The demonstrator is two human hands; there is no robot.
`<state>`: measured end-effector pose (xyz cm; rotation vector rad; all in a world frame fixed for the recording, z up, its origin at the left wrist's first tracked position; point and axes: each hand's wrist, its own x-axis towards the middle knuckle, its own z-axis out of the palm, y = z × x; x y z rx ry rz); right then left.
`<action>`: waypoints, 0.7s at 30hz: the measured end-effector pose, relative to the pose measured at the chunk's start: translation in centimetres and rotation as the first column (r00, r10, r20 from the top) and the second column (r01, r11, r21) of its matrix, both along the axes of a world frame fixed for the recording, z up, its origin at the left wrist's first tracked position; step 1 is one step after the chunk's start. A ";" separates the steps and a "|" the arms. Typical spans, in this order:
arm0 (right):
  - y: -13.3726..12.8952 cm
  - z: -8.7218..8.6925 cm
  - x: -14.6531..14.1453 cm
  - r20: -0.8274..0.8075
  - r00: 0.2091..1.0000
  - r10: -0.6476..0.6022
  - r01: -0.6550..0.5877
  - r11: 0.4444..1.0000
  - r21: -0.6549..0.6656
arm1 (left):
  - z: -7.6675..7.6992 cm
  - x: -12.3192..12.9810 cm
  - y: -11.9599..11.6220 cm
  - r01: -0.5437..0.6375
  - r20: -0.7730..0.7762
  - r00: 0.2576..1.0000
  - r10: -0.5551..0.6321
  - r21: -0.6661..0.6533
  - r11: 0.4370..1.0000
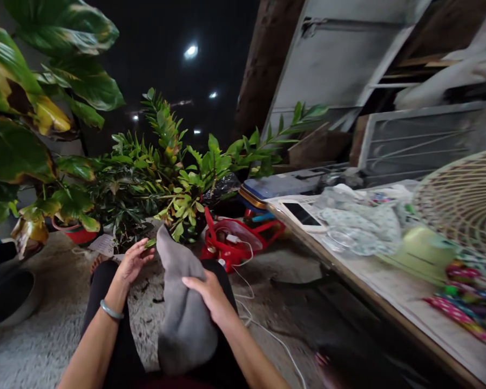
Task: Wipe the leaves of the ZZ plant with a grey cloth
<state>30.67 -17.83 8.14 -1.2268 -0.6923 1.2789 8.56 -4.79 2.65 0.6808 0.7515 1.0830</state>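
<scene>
A soft grey cloth piece (182, 302), narrow and pointed at the top and wider at the bottom, is held upright over my lap. My right hand (206, 294) grips its right side, the thumb lying across the front and the other fingers hidden behind. To the left of the cloth, my left hand (133, 262) is raised with its fingers apart, a bracelet on the wrist. A small green leaf (150, 243) shows at its fingertips; whether they touch it I cannot tell.
Leafy potted plants (178, 178) stand ahead. Behind the cloth sits a red bag (238, 243) with a white cable (267, 327) trailing across the floor. On the right, a table (372, 286) carries a white-framed phone (302, 213), crumpled fabrics and a woven basket (465, 205).
</scene>
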 end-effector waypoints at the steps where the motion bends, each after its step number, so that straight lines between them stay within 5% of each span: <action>1: -0.9 0.0 1.2 -0.018 0.997 -0.073 0.072 0.997 -0.020 | 0.0 -0.1 -0.1 0.009 0.005 1.000 -0.009 0.006 1.000; 4: 0.3 2.3 6.2 -0.069 0.914 -0.399 0.397 0.917 -0.039 | 0.2 -0.1 -0.2 0.043 0.012 0.999 -0.043 0.025 0.999; 7: 5.9 5.3 9.2 -0.170 0.782 -0.600 0.617 0.783 0.076 | 0.3 0.0 -0.4 0.061 0.008 0.998 -0.061 0.037 0.997; 9: 9.5 5.9 8.2 -0.180 0.826 -0.534 0.556 0.824 0.106 | 0.2 0.0 -0.4 0.057 0.013 0.998 -0.057 0.038 0.998; 11: 11.0 4.9 5.3 -0.134 0.920 -0.368 0.377 0.925 0.046 | 0.1 -0.1 -0.4 0.035 0.018 0.999 -0.036 0.046 0.998; 14: 7.9 1.9 0.5 -0.102 0.992 -0.079 0.075 0.996 -0.042 | 0.0 -0.4 -0.4 0.000 0.012 1.000 0.000 0.063 0.998; 17: 2.4 0.0 -0.1 -0.069 0.997 -0.022 0.020 0.999 -0.026 | -0.2 -0.7 -0.3 -0.007 0.005 1.000 0.007 0.046 0.999; 19: 0.3 0.5 2.5 -0.032 0.996 -0.087 0.085 0.995 -0.052 | -0.2 -0.8 -0.1 0.002 0.008 1.000 -0.002 0.036 0.999; 21: 0.6 2.0 5.9 -0.023 0.961 -0.276 0.276 0.961 -0.025 | -0.1 -0.9 0.1 0.016 0.014 1.000 -0.017 0.038 0.999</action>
